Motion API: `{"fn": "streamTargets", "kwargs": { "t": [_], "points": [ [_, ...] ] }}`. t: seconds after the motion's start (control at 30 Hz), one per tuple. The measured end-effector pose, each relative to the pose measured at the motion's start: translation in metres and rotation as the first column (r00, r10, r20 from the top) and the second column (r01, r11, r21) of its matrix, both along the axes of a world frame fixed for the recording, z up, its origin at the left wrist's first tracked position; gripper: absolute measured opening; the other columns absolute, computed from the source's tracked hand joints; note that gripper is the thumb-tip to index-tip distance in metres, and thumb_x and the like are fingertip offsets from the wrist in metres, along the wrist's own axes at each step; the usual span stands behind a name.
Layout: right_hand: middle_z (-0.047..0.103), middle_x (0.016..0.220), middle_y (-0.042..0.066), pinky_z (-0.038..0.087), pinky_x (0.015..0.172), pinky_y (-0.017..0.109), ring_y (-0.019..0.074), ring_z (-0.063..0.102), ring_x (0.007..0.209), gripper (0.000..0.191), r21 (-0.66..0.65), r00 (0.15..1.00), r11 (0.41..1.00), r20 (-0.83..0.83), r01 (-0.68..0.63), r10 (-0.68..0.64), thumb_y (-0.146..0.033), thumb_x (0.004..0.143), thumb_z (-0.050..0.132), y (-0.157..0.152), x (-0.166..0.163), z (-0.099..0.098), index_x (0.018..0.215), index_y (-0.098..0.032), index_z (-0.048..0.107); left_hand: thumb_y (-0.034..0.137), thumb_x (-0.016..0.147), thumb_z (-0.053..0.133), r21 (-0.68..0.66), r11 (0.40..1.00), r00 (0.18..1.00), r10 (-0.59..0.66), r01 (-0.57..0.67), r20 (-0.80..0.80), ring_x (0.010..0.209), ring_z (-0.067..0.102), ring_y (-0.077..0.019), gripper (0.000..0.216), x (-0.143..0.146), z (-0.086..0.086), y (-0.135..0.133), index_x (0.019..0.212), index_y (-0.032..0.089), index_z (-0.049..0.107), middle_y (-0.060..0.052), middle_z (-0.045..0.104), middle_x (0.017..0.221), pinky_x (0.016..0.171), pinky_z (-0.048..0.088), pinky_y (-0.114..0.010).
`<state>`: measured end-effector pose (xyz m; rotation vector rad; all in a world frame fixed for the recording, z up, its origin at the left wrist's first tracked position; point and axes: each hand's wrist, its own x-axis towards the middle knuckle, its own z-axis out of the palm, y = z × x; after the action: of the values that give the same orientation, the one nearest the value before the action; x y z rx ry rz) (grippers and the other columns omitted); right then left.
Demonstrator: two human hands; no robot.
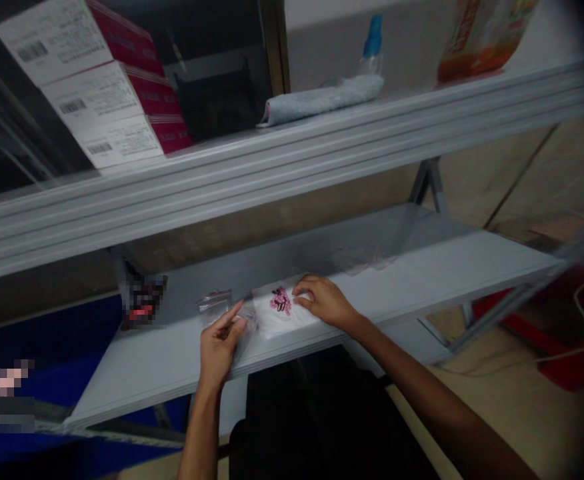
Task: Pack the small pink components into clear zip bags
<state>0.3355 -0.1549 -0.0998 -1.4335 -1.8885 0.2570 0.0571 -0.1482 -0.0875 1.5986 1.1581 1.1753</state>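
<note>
A small heap of pink and dark bits (281,300) lies on a white sheet (287,319) near the front edge of the grey work shelf (422,280). My right hand (323,301) rests on the sheet just right of the heap, fingers curled toward it. My left hand (219,340) is at the sheet's left edge, fingers pinched on a clear plastic bag (245,321). More clear bags (213,299) lie to the left, and others (365,257) farther back right.
An upper shelf rail (272,173) runs across above the work shelf. On it stand stacked red and white boxes (107,87), a folded grey cloth (322,100), a blue-capped bottle (372,47) and an orange pack (482,37). A blue bin (37,347) sits at left.
</note>
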Motion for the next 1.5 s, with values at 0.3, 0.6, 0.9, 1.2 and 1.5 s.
{"fn": "streamTargets", "kwargs": {
  "t": [0.3,0.6,0.9,1.2,1.5],
  "points": [
    [0.068,0.095,0.005,0.047,0.079,0.03,0.0179,0.063,0.089,0.009,0.011,0.999,1.0,-0.04,-0.017,0.017,-0.015,0.087,0.066,-0.006,-0.012,0.005,0.087,-0.019,0.073,0.034,0.082,0.073,-0.027,0.984,0.984,-0.175,0.174,-0.031,0.091,0.071,-0.0208,0.055,0.005,0.006,-0.004,0.132,0.015,0.061,-0.01,0.078,0.097,0.086,0.053,-0.032],
    [0.062,0.098,0.005,0.048,0.067,0.024,0.0129,0.059,0.08,0.011,0.156,0.885,0.952,-0.354,-0.265,0.304,-0.023,0.091,0.064,-0.029,-0.066,0.011,0.092,-0.018,0.074,0.034,0.078,0.076,-0.022,0.956,0.943,-0.293,0.293,-0.156,0.101,0.071,-0.0256,0.048,0.01,0.001,-0.003,0.123,0.021,0.068,-0.01,0.075,0.115,0.095,0.053,-0.04],
    [0.066,0.109,0.007,0.049,0.092,0.034,0.0193,0.061,0.104,0.031,0.148,0.994,0.988,-0.098,-0.039,0.054,-0.008,0.092,0.05,-0.003,-0.021,-0.005,0.112,-0.021,0.07,0.037,0.079,0.074,-0.068,0.983,0.981,-0.174,0.169,-0.085,0.092,0.073,-0.0257,0.049,0.009,0.005,-0.004,0.123,0.016,0.068,-0.012,0.078,0.104,0.071,0.057,-0.031],
    [0.066,0.11,0.009,0.048,0.095,0.039,0.022,0.057,0.107,0.028,0.12,0.992,0.989,0.109,-0.083,0.07,-0.014,0.091,0.057,0.005,-0.013,-0.022,0.116,-0.019,0.069,0.034,0.078,0.075,-0.059,0.987,0.982,-0.156,0.15,-0.103,0.078,0.072,-0.0228,0.044,0.013,0.007,-0.006,0.119,0.017,0.071,-0.01,0.079,0.097,0.047,0.049,-0.024],
    [0.062,0.113,0.01,0.047,0.097,0.036,0.0208,0.057,0.109,0.03,0.096,0.987,0.989,0.122,-0.112,0.1,-0.012,0.093,0.053,0.001,-0.014,-0.016,0.119,-0.019,0.064,0.033,0.077,0.076,-0.039,0.988,0.983,-0.155,0.152,-0.102,0.092,0.073,-0.0251,0.044,0.012,0.008,-0.006,0.117,0.016,0.071,-0.01,0.078,0.101,0.075,0.057,-0.032]
  ]
}}
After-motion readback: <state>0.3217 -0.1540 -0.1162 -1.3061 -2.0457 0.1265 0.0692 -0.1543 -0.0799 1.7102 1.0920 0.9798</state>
